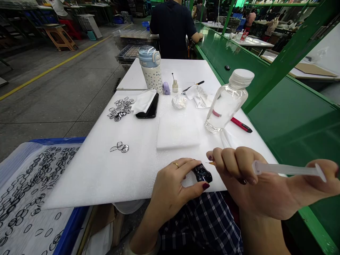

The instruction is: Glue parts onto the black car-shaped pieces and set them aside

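Small glossy black moulded piece (pixel 202 174): one, held right of the middle by the near edge of the white table (pixel 127 177).
Left hand (pixel 170 187): grasps the piece between thumb and fingers.
Right hand (pixel 245 187): curled round one translucent plastic syringe (pixel 287 169), thumb beside the plunger end.
Needle (pixel 207 163): one, aimed leftward, just beside the piece; from where I stand I can't tell if it touches.
Progress: work on this piece seems under way, I'd judge; nothing shows it finished, nor how much is left.
Thin black rings (pixel 125 148): roughly four toward the table's left edge, an uncountable heap farther up that edge.
Clear white-capped bottle (pixel 225 106): one, near the right edge.
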### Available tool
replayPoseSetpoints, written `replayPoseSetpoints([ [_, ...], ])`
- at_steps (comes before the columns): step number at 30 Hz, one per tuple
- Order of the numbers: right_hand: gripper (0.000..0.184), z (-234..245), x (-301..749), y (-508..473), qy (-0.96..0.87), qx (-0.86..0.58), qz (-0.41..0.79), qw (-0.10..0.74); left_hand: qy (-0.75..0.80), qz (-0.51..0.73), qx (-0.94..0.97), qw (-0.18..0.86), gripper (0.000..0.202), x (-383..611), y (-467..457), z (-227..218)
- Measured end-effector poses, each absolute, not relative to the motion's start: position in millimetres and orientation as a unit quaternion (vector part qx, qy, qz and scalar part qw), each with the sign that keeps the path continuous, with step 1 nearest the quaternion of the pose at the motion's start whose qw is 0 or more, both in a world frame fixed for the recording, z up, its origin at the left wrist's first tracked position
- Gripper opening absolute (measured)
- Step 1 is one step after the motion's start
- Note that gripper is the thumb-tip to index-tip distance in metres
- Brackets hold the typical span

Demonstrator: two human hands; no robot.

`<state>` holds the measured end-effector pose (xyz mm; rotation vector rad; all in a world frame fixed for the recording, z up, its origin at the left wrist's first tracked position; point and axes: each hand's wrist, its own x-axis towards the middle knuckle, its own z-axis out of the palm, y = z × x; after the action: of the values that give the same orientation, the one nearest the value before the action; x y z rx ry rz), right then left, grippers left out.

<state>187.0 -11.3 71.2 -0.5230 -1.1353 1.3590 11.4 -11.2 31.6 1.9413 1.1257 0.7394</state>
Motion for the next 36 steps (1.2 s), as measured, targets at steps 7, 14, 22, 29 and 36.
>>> replayPoseSetpoints([
  [7,0.055,64,182,-10,-0.474,-0.191,0.616,0.599,0.443,0.283,0.757,0.388,0.043,11,-11,31],
  [14,0.064,64,176,-14,-0.446,-0.186,0.629,0.609,0.440,0.283,0.754,0.396,0.045,11,-11,30],
  [22,0.064,70,172,-12,-0.450,-0.201,0.631,0.599,0.440,0.292,0.757,0.386,0.045,12,-10,30],
  [29,0.062,71,173,-15,-0.455,-0.213,0.620,0.603,0.438,0.289,0.760,0.385,0.045,11,-11,30],
  [36,0.061,72,174,-15,-0.451,-0.229,0.616,0.604,0.440,0.292,0.756,0.387,0.044,12,-11,28],
])
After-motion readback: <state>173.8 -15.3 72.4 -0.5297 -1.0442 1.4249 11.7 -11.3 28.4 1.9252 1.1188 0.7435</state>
